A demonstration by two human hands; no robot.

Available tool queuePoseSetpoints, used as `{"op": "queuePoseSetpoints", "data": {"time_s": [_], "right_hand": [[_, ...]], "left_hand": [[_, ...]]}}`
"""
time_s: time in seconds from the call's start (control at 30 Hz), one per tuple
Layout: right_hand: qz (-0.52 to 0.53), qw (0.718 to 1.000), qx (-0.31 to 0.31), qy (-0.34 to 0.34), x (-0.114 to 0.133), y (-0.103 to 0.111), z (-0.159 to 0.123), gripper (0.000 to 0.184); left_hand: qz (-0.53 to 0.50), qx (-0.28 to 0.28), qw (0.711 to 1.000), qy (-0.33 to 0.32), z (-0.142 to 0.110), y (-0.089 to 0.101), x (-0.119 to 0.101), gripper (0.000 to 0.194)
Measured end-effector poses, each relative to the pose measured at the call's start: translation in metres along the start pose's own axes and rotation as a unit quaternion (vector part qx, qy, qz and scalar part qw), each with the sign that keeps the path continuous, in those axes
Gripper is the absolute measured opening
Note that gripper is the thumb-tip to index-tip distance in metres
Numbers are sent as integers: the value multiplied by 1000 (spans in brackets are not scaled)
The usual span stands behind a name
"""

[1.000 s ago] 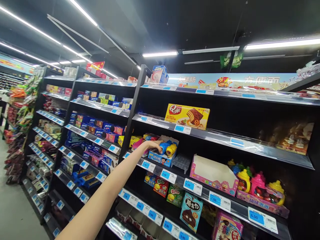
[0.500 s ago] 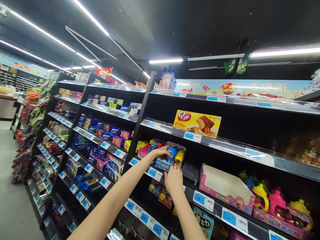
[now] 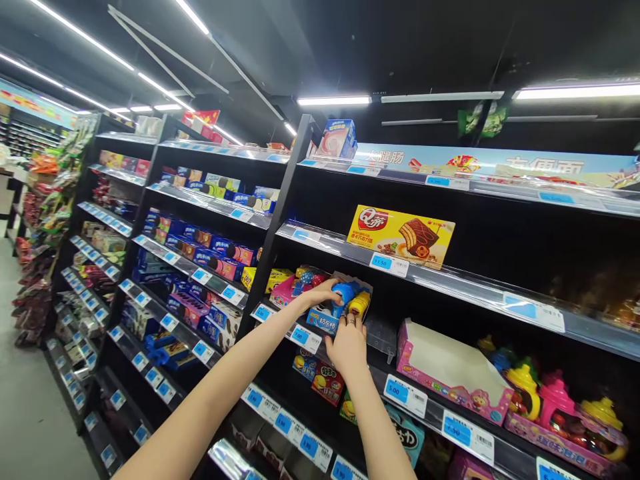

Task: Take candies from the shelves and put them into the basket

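On a middle shelf, a small blue display box [image 3: 323, 321] holds bright blue and yellow ridged plastic items, whose exact kind I cannot make out. My left hand [image 3: 321, 294] reaches over the box from the left, its fingers closed around the blue ridged item [image 3: 346, 291]. From below comes my right hand [image 3: 350, 345], wearing a ring, with its fingers bent over the box's front edge onto the yellow ridged item [image 3: 359, 303]. The right fingertips are partly hidden. Both items are inside the box.
Left of the box is a pink tray [image 3: 286, 291] of colourful items. To the right stand a clear plastic holder [image 3: 379, 335], a pink display carton [image 3: 450, 380] and bottle-shaped toys [image 3: 555, 393]. A yellow cake box [image 3: 403, 235] sits on the shelf above.
My right hand has come into view from below and reached the yellow item. My left hand stays at the blue item. The view has shifted slightly.
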State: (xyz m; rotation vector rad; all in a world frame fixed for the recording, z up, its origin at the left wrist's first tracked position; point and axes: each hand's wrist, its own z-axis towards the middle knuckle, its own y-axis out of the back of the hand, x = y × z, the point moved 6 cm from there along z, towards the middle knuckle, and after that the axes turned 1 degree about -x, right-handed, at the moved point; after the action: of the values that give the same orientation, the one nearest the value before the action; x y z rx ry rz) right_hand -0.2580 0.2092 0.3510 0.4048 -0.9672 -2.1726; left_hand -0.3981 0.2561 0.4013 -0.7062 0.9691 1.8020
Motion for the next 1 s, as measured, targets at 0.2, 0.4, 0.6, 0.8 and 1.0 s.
{"op": "queuePoseSetpoints", "data": {"time_s": [0.2, 0.4, 0.6, 0.8, 1.0], "right_hand": [[13, 999, 31, 2, -1, 1, 2, 49], [8, 999, 51, -9, -2, 2, 9, 52], [8, 998, 65, -20, -1, 1, 8, 51], [9, 998, 59, -34, 0, 2, 9, 51], [9, 998, 56, -41, 0, 1, 9, 56]], "left_hand": [[4, 18, 1000, -6, 1, -3, -3, 53], [22, 10, 1000, -5, -2, -4, -4, 56], [40, 41, 998, 9, -2, -5, -16, 59], [24, 36, 999, 23, -2, 2, -14, 47], [-30, 28, 999, 2, 2, 3, -2, 43]]}}
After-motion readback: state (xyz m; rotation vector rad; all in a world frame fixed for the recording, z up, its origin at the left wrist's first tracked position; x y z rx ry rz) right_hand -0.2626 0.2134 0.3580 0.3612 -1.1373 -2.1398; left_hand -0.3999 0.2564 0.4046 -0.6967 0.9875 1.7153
